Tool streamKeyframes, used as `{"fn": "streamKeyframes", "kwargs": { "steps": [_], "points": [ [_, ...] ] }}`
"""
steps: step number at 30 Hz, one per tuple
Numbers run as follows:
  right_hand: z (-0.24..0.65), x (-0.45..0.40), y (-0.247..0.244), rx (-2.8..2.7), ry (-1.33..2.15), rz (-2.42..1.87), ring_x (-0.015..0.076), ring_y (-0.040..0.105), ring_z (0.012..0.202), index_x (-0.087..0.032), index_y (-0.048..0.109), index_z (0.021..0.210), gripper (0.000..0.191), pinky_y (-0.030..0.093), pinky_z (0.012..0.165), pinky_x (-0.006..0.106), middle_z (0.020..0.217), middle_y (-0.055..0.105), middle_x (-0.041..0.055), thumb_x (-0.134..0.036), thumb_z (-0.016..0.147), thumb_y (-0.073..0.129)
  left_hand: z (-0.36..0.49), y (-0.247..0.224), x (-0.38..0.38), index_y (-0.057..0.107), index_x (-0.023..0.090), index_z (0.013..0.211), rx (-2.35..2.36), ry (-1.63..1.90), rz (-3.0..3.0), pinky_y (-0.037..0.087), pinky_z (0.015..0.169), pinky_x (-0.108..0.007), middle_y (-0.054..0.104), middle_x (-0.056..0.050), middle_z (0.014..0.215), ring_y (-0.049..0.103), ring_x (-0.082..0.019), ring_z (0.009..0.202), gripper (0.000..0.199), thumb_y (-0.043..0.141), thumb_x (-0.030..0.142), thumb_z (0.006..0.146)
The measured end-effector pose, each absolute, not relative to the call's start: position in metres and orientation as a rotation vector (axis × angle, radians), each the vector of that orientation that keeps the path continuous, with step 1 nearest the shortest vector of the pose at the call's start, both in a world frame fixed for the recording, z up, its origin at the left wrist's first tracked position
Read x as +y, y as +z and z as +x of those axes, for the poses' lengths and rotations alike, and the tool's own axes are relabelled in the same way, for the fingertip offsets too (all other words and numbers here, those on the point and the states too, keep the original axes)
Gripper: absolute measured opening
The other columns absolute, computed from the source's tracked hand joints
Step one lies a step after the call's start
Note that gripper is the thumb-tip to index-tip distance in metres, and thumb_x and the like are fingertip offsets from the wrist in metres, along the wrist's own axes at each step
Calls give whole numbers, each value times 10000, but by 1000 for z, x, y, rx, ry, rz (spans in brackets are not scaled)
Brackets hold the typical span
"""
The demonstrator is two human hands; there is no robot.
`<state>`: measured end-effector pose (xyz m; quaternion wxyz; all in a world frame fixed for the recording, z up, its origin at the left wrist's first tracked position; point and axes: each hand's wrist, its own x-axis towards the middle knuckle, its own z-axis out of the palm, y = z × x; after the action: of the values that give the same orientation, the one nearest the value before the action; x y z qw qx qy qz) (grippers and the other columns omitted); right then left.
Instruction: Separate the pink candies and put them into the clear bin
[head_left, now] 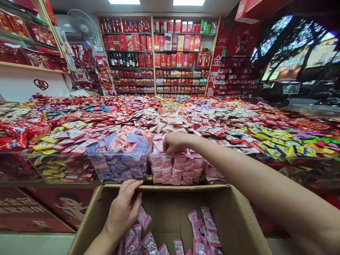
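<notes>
just below right fingers (165, 144), pink packets (158, 145), in clear bin (176, 155)

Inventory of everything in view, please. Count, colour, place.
Carton: one, brown, front centre
Bins: several, clear, row beyond carton
Pink packets: many, pink, in carton and centre bin
Purple packets: many, mostly purple, bin left of centre
Other packets: uncountable, mixed colours, heaped behind bins
Shelves: several, wood-framed, back wall
Bottles: many, dark and red, upper-left back shelves
Boxes: many, mostly red, back shelves
Fan: one, pale, upper left
Lights: two, white, ceiling
Left hand: one, bare, carton's far rim
Right hand: one, bare, at centre bin
</notes>
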<state>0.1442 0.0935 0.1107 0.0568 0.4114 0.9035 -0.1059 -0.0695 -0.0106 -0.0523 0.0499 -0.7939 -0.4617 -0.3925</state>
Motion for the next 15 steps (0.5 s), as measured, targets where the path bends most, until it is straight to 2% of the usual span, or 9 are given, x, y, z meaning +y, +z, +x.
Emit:
{"fn": "streamKeyframes", "kwargs": {
  "steps": [2, 7, 11, 15],
  "points": [
    [145, 96, 108, 2755, -352, 1243, 114, 527, 517, -130, 679, 833, 256, 348, 441, 200, 695, 673, 41, -189, 616, 556, -69, -52, -11, 455, 223, 1078, -1407, -1190, -2411, 467, 833, -335, 506, -57, 1009, 522, -187, 961, 291, 468, 143, 798],
    [167, 92, 117, 2892, -346, 1279, 120, 570, 688, -159, 645, 924, 261, 396, 572, 194, 842, 676, 37, -249, 714, 519, -68, -51, -11, 460, 222, 1076, -1431, -1170, -2414, 480, 820, -321, 510, -57, 1010, 536, -189, 958, 280, 458, 159, 803],
    [198, 74, 125, 2844, -333, 1351, 145, 578, 668, -152, 666, 841, 239, 393, 558, 220, 779, 679, 45, -317, 698, 567, -68, -51, -11, 461, 218, 1078, -1435, -1177, -2417, 470, 832, -317, 507, -56, 1016, 530, -188, 967, 286, 466, 158, 799],
    [215, 54, 114, 2726, -381, 1420, 161, 579, 649, -164, 662, 835, 298, 385, 535, 228, 768, 679, 42, -406, 675, 595, -67, -51, -11, 461, 210, 1079, -1426, -1189, -2415, 458, 846, -317, 505, -57, 1016, 522, -186, 973, 285, 470, 156, 799]
  ]
}}
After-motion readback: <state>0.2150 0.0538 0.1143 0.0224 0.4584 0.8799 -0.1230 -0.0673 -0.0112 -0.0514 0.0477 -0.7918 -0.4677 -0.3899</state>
